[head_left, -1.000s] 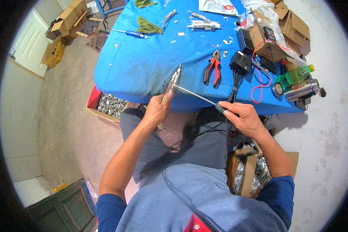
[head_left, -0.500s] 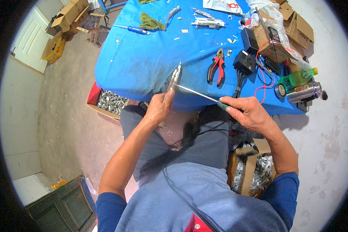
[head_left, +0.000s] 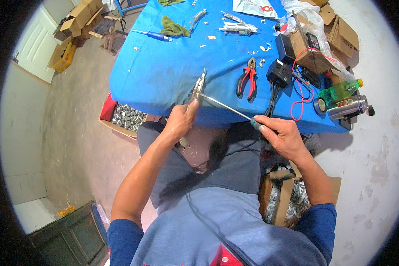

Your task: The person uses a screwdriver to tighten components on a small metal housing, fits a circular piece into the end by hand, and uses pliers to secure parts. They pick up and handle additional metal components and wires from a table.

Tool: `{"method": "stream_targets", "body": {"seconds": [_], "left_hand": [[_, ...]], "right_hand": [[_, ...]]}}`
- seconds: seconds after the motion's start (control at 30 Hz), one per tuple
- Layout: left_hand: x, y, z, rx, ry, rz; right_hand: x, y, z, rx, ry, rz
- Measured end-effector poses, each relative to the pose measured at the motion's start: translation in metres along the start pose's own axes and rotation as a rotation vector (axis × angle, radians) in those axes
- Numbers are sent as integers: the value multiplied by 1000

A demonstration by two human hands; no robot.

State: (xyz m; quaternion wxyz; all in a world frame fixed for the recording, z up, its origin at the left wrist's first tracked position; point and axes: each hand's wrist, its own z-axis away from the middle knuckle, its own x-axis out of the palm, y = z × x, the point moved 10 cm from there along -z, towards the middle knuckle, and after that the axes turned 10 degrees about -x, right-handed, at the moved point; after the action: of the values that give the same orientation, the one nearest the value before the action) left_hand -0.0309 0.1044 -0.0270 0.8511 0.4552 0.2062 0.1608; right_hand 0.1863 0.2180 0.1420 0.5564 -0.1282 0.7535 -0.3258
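blue table (head_left: 164,75); left hand (head_left: 180,122) fingers clamped on metal part (head_left: 198,88), right hand (head_left: 283,137) fingers grip screwdriver (head_left: 228,108).

The right hand (head_left: 284,137) is sliding lower right, drawing the screwdriver (head_left: 228,108) back; the left hand (head_left: 180,122) is sinking slightly.

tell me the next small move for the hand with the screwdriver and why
Probably a turn of the screwdriver in place, pressing toward the part. Its tip already meets the slim metal part that the left hand steadies upright at the edge of the blue table, and the right hand grips the handle. Whether the tip sits in a screw head is too small to tell.
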Motion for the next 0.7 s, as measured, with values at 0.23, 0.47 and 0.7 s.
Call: {"method": "stream_targets", "body": {"seconds": [0.23, 0.47, 0.7], "left_hand": [[1, -2, 1, -28, -8, 48], [6, -3, 1, -2, -56, 52], [5, -6, -3, 41, -29, 20]], "right_hand": [[-2, -8, -4, -19, 2, 39], [-2, -21, -8, -91, -12, 126], [-1, -35, -29, -159, -132, 271]]}}
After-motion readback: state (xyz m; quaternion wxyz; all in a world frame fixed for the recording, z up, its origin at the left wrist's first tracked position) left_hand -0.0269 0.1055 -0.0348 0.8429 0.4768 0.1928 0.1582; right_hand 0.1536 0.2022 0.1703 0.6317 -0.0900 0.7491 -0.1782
